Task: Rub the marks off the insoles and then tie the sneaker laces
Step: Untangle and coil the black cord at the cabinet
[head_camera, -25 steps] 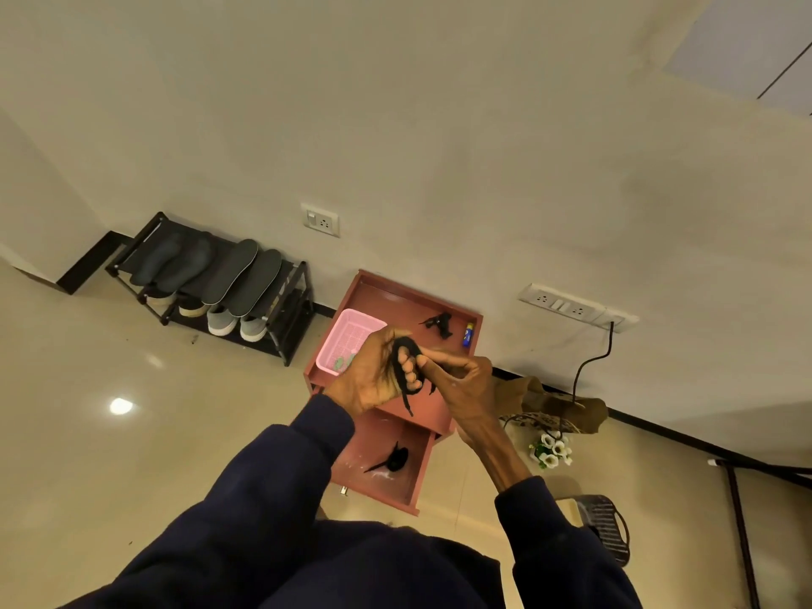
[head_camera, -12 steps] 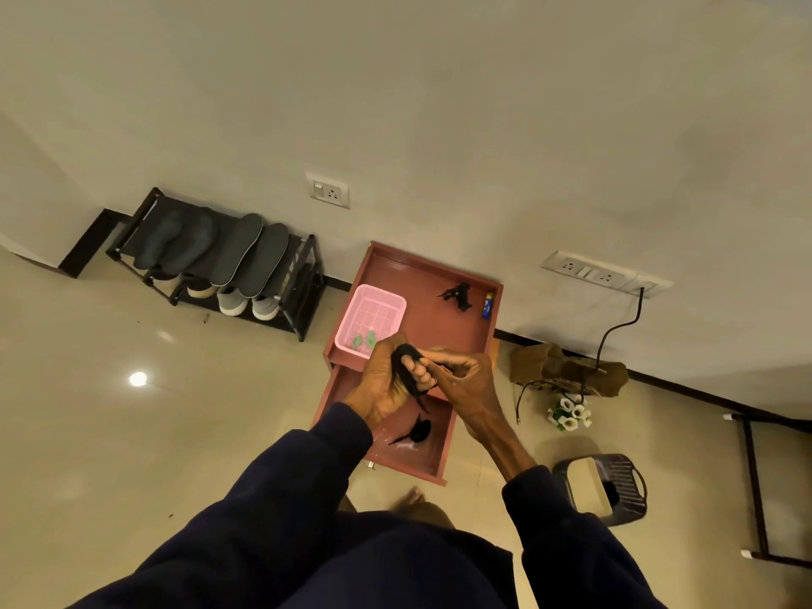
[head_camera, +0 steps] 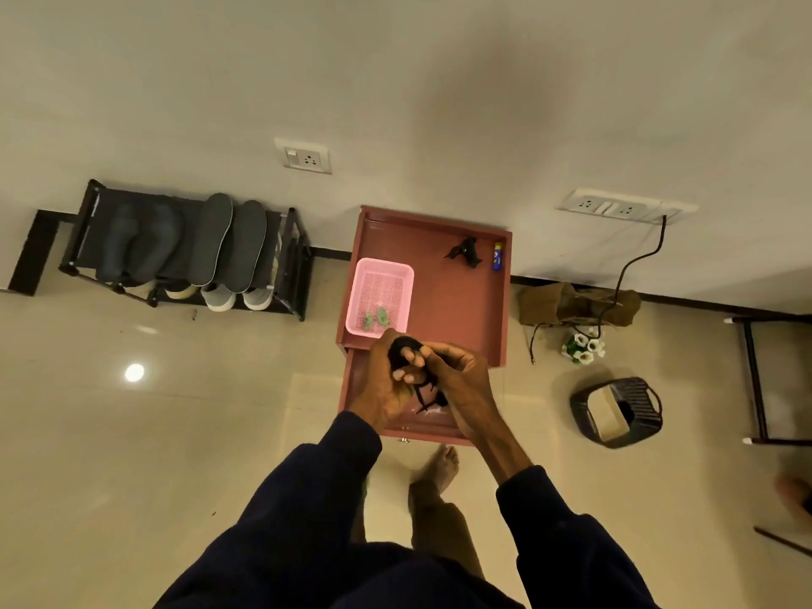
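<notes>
Floor (head_camera: 132,432) of pale tile meets a plain wall, and the person stands over it in dark sleeves, one bare foot (head_camera: 444,468) showing below the hands. A black rack (head_camera: 83,222) stands against the wall on the left. Two dark insoles (head_camera: 213,239) lie side by side across its top, and pale sneakers (head_camera: 219,296) sit on the shelf under them, well apart from the hands. A red cabinet (head_camera: 461,301) stands near the rack, its drawer (head_camera: 364,389) pulled open toward the person. A black bin (head_camera: 615,410) sits on the floor to the right. A pink basket (head_camera: 360,292) rests on the cabinet top at its left side, with small green bits inside.

Both hands meet over the drawer's back edge. The left hand (head_camera: 386,380) has its grip clamped round a bundle of black lace (head_camera: 402,349), fingers curled over it. The right hand (head_camera: 465,380) touches the left, its grip pinched on the same lace. Loose dark strands hang under the hands above the drawer.
</notes>
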Demonstrator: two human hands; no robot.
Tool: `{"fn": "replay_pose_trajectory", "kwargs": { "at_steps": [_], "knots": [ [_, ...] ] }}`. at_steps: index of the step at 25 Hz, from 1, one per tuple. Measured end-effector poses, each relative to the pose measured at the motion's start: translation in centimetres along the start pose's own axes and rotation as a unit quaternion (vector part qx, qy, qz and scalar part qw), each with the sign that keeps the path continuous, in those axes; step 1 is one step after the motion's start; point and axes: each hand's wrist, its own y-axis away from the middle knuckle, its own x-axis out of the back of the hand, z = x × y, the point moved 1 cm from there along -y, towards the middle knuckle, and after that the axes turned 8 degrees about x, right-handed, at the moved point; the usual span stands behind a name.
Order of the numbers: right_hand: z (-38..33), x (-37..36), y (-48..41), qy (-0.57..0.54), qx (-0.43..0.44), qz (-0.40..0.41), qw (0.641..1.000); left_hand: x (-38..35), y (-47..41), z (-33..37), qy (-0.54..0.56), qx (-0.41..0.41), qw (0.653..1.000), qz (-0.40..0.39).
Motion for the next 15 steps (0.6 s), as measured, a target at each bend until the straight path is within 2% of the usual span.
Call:
{"fn": "replay_pose_trajectory", "kwargs": {
  "at_steps": [5, 9, 15],
  "knots": [
    [5.0, -1.6, -1.8, -0.020, -0.089, 0.057, 0.994, 3.9, -4.5, 0.0, -0.047, 0.048, 0.998, 0.005],
    [10.8, -1.5, -3.9, -0.009, -0.112, 0.091, 0.989, 7.4, -9.1, -0.5, -0.084, 0.122, 0.989, -0.008],
    [21.1, -0.9, -5.7, -0.024, -0.139, 0.134, 0.981, 13.3, -16.7, -3.8, -0.155, 0.126, 0.980, -0.013]
  ]
}}
